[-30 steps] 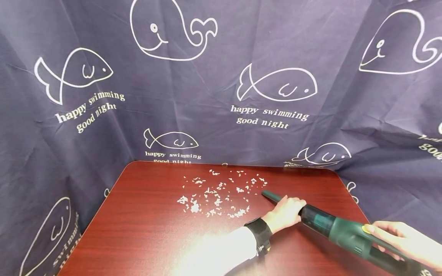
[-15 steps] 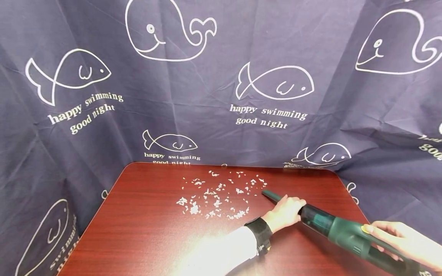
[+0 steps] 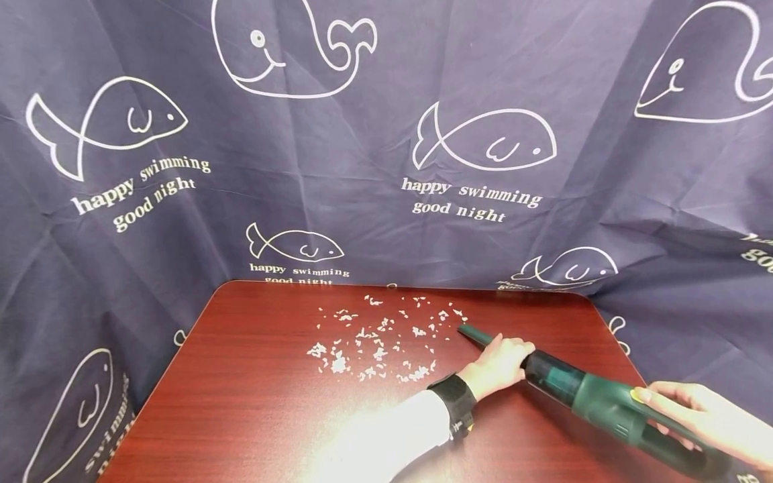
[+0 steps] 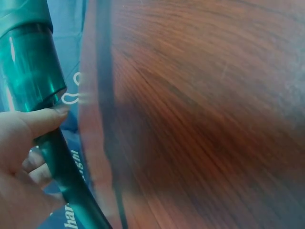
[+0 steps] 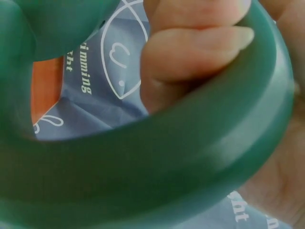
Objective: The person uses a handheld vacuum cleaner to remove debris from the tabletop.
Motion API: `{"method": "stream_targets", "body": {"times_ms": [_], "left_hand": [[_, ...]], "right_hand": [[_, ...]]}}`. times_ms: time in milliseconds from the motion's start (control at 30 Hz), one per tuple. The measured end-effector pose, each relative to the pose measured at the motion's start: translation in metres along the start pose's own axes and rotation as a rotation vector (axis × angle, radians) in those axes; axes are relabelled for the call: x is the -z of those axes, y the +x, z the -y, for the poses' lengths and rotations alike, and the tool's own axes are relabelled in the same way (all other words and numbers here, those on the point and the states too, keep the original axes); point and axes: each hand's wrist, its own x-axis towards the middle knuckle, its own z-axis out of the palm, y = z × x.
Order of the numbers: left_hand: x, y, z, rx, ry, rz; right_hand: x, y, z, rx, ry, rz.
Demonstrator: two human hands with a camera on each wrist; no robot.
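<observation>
A green handheld vacuum cleaner [image 3: 606, 406] slants across the right side of the table, its narrow nozzle [image 3: 474, 335] pointing up and left. My left hand [image 3: 500, 365] grips the nozzle's base, just ahead of the see-through dust cup [image 3: 552, 379]; the left wrist view shows the thumb and fingers [image 4: 45, 119] round it. Around the looped handle [image 5: 157, 167] my right hand [image 3: 694, 412] curls its fingers, the thumb by a yellow button. White paper-like scraps [image 3: 379, 353] lie scattered left of the nozzle tip, the closest just beside it.
The reddish-brown wooden table [image 3: 241, 376] has rounded far corners. A dark blue curtain [image 3: 374, 147] printed with fish and whales hangs behind it and along both sides. Bright glare lies on the near part of the tabletop.
The nozzle tip has risen very slightly in the head view while both hands keep their hold. The head view has shifted a little. The scraps look unchanged.
</observation>
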Motion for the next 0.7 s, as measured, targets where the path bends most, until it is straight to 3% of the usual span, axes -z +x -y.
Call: {"method": "stream_targets", "body": {"times_ms": [700], "left_hand": [[-0.0009,0.0084,0.0085,-0.005,0.003,0.014]], "right_hand": [[0.0009,0.0081,0.0005,-0.001,-0.046,-0.040]]}}
